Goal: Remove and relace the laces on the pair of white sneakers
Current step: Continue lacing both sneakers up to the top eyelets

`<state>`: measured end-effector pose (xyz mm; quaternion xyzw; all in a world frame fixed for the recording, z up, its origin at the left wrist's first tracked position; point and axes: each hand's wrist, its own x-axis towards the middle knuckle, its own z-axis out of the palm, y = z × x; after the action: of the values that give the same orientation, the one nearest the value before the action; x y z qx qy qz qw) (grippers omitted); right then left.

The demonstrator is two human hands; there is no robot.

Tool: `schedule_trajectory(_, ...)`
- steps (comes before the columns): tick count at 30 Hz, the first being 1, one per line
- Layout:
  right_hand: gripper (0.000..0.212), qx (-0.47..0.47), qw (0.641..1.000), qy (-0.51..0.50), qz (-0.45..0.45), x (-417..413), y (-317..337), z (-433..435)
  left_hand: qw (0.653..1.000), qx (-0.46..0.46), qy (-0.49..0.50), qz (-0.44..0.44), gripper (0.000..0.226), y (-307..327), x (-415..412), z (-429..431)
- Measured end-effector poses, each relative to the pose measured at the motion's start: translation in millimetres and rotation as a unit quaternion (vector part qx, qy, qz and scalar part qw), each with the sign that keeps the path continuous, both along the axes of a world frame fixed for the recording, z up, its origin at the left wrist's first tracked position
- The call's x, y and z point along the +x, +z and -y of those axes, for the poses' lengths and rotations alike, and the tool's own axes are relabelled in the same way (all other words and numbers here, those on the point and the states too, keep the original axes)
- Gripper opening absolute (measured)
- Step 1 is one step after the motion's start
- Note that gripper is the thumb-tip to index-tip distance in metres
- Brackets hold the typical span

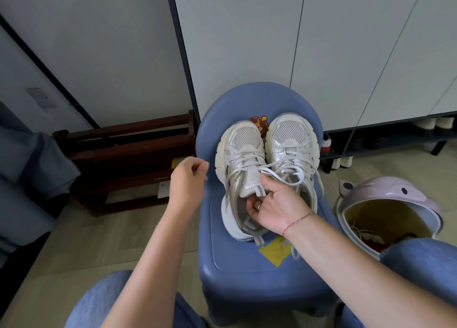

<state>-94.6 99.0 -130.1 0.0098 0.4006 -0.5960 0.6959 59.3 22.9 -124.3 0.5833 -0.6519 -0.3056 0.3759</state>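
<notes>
Two white mesh sneakers stand side by side on a blue plastic chair (247,261), toes pointing away from me. The left sneaker (243,154) and the right sneaker (289,134) both carry white laces (284,169), which lie loose and cross from one shoe to the other. My right hand (279,209) grips the left sneaker at its opening, with the thumb on the tongue and the fingers inside the collar. My left hand (189,184) hovers left of the chair with its fingers curled together; I see no lace in it.
A pink bin (390,204) with its lid open stands on the floor to the right. A dark wooden rack (123,154) sits to the left. White cabinets (272,43) rise behind the chair, with shoes (437,125) under them. My knees in blue jeans frame the bottom.
</notes>
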Motion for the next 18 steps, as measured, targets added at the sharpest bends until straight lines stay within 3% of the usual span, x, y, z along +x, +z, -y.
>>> schedule_trajectory(2,0.014,-0.001,1.000,0.002,-0.002,1.0,0.9,0.0,0.994,0.050,-0.086,-0.052,0.004,3.2,-5.4,-3.3)
schedule_trajectory(4,0.016,-0.004,1.000,0.005,-0.006,1.3,1.7,-0.2,0.986,0.074,-0.139,-0.048,0.007,-3.4,-16.7,-10.1)
schedule_trajectory(9,0.017,-0.002,1.000,0.006,-0.006,1.3,2.0,-0.2,0.990,0.053,-0.121,-0.044,0.014,-8.8,-22.9,-10.6)
schedule_trajectory(13,0.015,-0.004,1.000,0.012,-0.010,0.8,0.3,0.1,0.983,0.101,-0.142,-0.054,0.015,-4.7,-20.3,-12.2)
schedule_trajectory(15,0.014,-0.002,1.000,0.016,-0.006,0.3,0.0,0.1,0.983,0.119,-0.109,-0.086,0.019,-3.4,-15.7,-11.0)
schedule_trajectory(18,0.013,-0.001,1.000,0.013,0.007,-0.2,-0.6,0.3,0.974,0.135,0.037,-0.177,0.026,-3.5,0.4,-0.8)
